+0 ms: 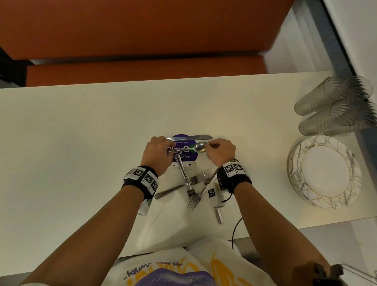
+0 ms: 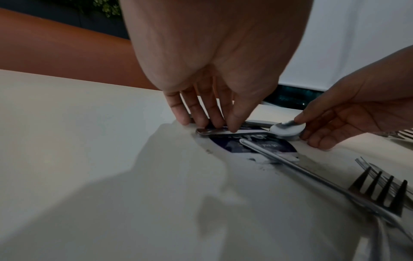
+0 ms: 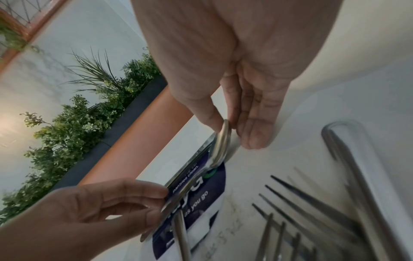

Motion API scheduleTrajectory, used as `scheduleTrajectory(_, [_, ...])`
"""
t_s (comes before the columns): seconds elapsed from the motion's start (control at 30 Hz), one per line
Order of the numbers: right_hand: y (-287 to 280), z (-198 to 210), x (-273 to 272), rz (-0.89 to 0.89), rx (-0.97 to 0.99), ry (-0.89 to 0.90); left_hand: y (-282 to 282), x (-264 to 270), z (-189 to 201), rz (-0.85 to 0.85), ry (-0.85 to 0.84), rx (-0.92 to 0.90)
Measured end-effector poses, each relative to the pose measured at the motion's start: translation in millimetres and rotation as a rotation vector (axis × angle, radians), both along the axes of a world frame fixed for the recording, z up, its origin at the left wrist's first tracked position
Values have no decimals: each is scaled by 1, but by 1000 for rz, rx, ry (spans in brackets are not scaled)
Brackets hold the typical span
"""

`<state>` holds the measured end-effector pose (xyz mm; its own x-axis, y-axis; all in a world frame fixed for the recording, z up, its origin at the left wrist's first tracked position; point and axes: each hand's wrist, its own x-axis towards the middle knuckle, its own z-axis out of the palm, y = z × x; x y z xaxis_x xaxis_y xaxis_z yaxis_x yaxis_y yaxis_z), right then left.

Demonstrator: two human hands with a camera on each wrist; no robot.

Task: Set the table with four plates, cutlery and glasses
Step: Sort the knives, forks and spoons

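A steel spoon lies crosswise over a purple sticker in the middle of the white table. My left hand pinches the spoon's handle with thumb and fingers. My right hand pinches the spoon's bowl by its rim. A table knife lies just beyond the spoon. Near me, several forks and other cutlery lie crossed in a loose pile. A stack of marbled, gold-lined plates sits at the right, with several ribbed glasses behind it.
An orange bench runs along the table's far side, with green plants beyond it. The table's right edge meets a grey wall ledge. Bare white tabletop stretches to the left of my hands.
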<state>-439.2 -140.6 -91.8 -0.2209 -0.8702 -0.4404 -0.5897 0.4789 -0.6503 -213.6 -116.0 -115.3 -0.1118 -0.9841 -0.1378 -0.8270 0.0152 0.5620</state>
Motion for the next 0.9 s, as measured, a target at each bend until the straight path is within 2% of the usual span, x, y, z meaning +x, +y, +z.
scheduleTrajectory(0.1, [5,3,-5,-37,-36,68,9,4,3,38,21,-64])
scheduleTrajectory(0.23, [24,9,-1,-68,-206,127,24,5,3,75,83,-103])
scheduleTrajectory(0.3, [37,10,6,7,-236,121,33,5,2,75,118,-80])
scheduleTrajectory(0.4, [56,5,23,215,-211,137,45,7,2,80,162,-4])
scheduleTrajectory(0.5, [68,-3,41,468,-67,331,55,10,1,74,170,40])
scheduleTrajectory(0.6, [73,-4,57,592,24,501,64,13,2,65,179,52])
scheduleTrajectory(0.7, [72,-8,65,534,120,488,71,16,4,82,197,79])
scheduleTrajectory(0.9, [63,8,57,285,207,258,80,11,14,81,284,133])
